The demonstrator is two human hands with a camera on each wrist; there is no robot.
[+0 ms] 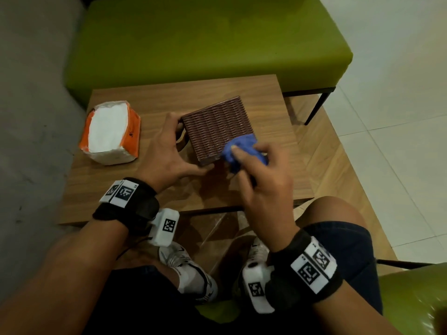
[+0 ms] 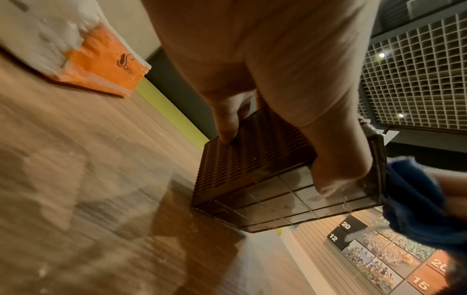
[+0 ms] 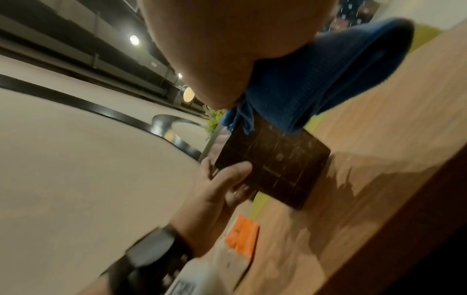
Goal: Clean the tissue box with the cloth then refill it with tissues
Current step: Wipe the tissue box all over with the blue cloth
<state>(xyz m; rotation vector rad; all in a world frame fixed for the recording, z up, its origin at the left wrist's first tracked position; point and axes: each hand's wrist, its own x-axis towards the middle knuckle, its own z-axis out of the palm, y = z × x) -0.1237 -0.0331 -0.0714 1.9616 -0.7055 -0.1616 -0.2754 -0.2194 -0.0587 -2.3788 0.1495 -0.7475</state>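
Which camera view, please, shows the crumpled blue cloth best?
The head view: the crumpled blue cloth sits bunched in the right hand against the ribbed brown tissue box. The right wrist view crops it behind the palm; the left wrist view catches only its edge.

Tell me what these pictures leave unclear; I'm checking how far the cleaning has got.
- Tissue box opening: not seen in any view; only ribbed and grid-lined faces show.
- Box corner under the blue cloth: head view, covered by cloth and right hand.
- Dirt left on the ribs: head view, too small and dim.
- Tissue pack print: left wrist view, blurred.
- Left hand fingertips: head view, behind the box's far side.
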